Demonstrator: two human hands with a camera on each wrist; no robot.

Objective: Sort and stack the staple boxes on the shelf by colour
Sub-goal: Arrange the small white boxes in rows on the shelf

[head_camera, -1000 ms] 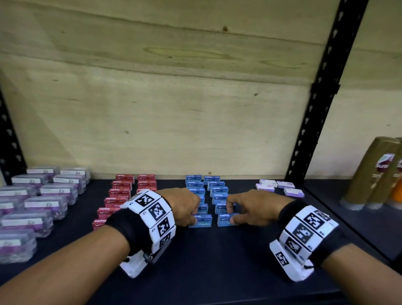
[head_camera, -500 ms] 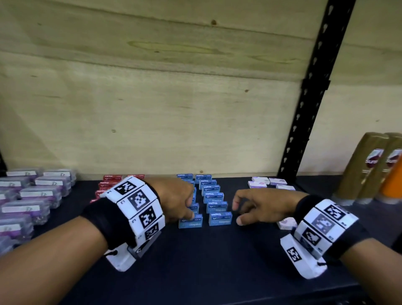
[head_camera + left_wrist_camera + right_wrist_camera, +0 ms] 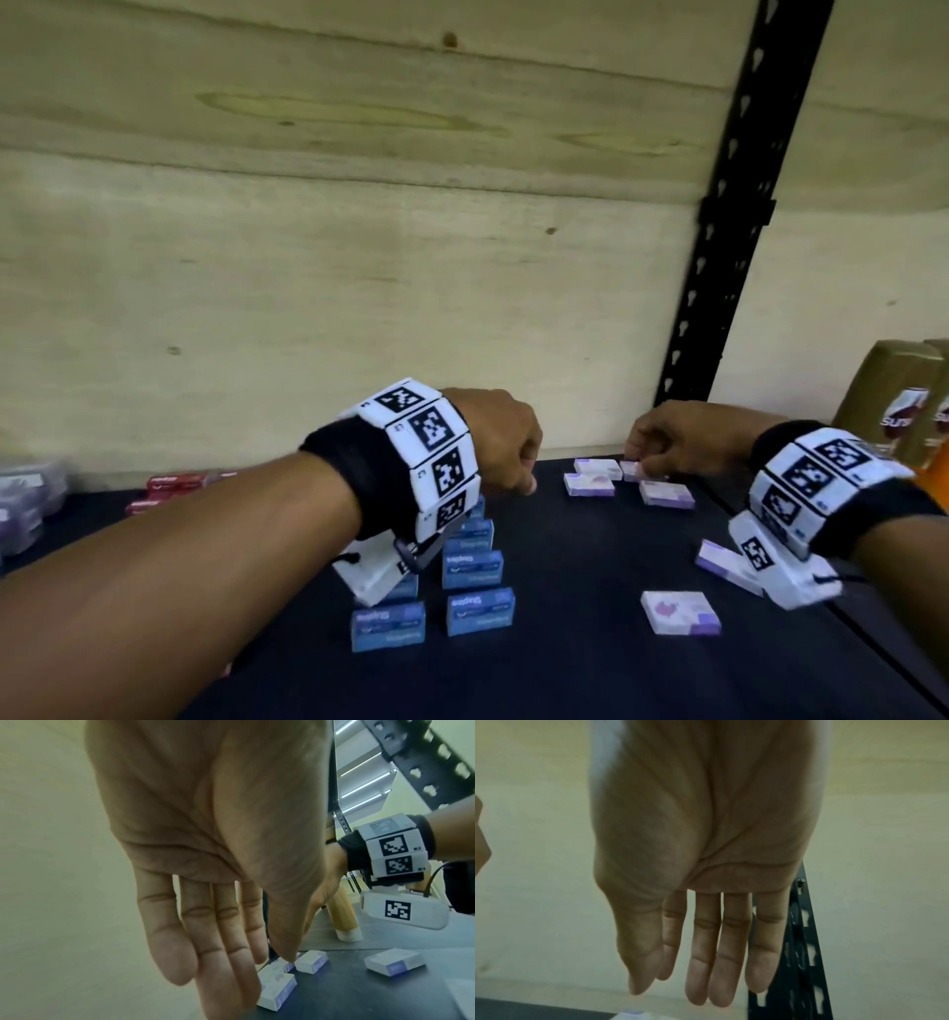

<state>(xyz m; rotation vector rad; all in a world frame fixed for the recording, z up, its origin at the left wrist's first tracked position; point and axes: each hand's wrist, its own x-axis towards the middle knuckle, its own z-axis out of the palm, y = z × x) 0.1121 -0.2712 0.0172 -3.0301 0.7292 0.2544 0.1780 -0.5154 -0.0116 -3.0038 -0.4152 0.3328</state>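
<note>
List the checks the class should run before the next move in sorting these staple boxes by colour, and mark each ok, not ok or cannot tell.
1. Both hands free: left hand and right hand show straight fingers holding nothing. Ok.
2. Blue boxes grouped together: they stand in two rows. Ok.
3. White-and-purple boxes stacked: they lie singly, spread over the shelf. Not ok.
4. Right hand touching the back box: the head view suggests it, but the wrist view does not show it. Cannot tell.
5. Red boxes in order: mostly out of sight. Cannot tell.
</note>
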